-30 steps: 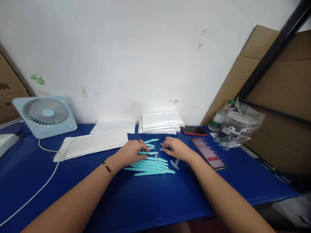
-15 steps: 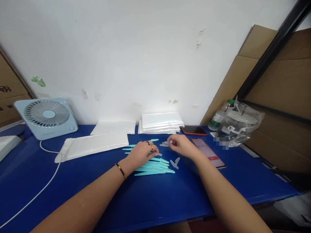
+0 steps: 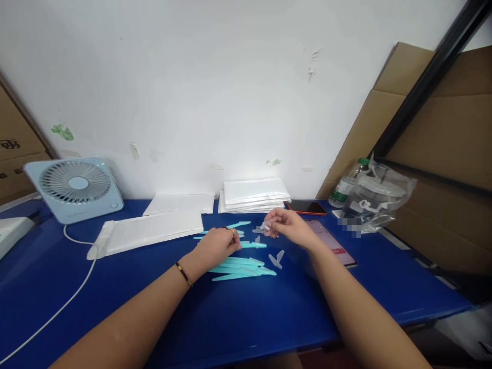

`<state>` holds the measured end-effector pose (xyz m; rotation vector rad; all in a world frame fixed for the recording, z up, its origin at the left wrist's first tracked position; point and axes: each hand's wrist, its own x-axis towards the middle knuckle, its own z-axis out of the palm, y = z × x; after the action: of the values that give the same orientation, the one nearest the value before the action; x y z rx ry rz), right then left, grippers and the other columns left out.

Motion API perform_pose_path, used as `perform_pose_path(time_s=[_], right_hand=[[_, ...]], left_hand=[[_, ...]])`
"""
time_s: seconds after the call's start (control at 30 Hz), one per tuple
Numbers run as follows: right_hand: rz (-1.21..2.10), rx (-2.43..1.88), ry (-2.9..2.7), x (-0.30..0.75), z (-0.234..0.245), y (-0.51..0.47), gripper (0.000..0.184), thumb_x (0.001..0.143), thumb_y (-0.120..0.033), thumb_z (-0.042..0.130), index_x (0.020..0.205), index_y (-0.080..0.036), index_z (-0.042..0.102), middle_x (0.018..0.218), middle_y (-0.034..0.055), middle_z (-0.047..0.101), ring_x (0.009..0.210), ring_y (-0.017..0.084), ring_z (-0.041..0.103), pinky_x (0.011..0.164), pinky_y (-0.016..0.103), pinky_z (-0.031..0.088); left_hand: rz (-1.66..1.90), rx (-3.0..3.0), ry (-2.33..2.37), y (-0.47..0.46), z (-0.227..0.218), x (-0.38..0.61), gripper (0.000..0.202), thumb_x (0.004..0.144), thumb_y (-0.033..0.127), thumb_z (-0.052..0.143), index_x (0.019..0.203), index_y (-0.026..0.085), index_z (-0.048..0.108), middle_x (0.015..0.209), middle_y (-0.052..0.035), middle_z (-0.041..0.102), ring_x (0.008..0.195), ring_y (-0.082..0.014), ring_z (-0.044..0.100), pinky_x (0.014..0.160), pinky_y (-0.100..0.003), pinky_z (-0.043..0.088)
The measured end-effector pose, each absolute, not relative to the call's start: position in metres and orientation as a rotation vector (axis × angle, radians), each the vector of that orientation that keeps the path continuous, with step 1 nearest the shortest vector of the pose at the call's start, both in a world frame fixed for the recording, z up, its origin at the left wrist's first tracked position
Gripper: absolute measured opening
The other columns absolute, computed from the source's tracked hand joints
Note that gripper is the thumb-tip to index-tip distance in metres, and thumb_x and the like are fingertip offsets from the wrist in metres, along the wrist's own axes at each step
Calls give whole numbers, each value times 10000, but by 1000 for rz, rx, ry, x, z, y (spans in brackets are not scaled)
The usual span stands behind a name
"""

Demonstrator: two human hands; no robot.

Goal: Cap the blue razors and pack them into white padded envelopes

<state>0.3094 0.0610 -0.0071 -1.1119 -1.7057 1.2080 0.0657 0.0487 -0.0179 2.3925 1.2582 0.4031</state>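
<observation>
My left hand (image 3: 218, 247) is closed round the handle of a turquoise eyebrow razor (image 3: 254, 245), its blade end pointing right. Between the fingertips of my right hand (image 3: 286, 226) is a small clear plastic blade cover (image 3: 264, 225), partly hidden by the fingers. Other clear covers (image 3: 275, 261) lie on the blue table below that hand. A fanned pile of turquoise razors (image 3: 241, 270) rests nearer me, under and right of my left wrist. A few more razors (image 3: 239, 224) lie beyond my left hand.
White padded envelopes (image 3: 161, 229) lie at the left, and a stack of them (image 3: 255, 192) sits against the wall. A blue fan (image 3: 79, 187) stands far left. Two phones, one lit (image 3: 334, 246) and one dark (image 3: 307, 207), a bottle (image 3: 344, 187) and a bagged cup (image 3: 380, 197) are at right.
My left hand has shifted slightly left and now has a razor pointing out of it. My right hand has lifted a clear cover slightly; its fingers have spread more.
</observation>
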Motion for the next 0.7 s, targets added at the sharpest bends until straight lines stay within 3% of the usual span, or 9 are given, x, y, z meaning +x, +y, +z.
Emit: perform_pose_path(time_s=[0.23, 0.7], right_hand=[[1196, -1017, -1648, 309, -3, 59, 247, 722, -358, 669, 835, -149, 598, 701, 42, 680, 571, 126, 617, 493, 229, 441], [1216, -999, -1734, 302, -14, 58, 257, 655, -318, 729, 839, -146, 676, 746, 59, 702, 716, 177, 663, 661, 297, 506]], left_hand=[[565, 2121, 1312, 54, -16, 55, 285, 809, 475, 462, 816, 208, 560, 725, 2, 598, 654, -152, 526, 550, -246, 352], [569, 2028, 1234, 57, -15, 54, 343, 770, 519, 493, 818, 190, 577, 719, -5, 585, 668, -150, 529, 574, -246, 400]])
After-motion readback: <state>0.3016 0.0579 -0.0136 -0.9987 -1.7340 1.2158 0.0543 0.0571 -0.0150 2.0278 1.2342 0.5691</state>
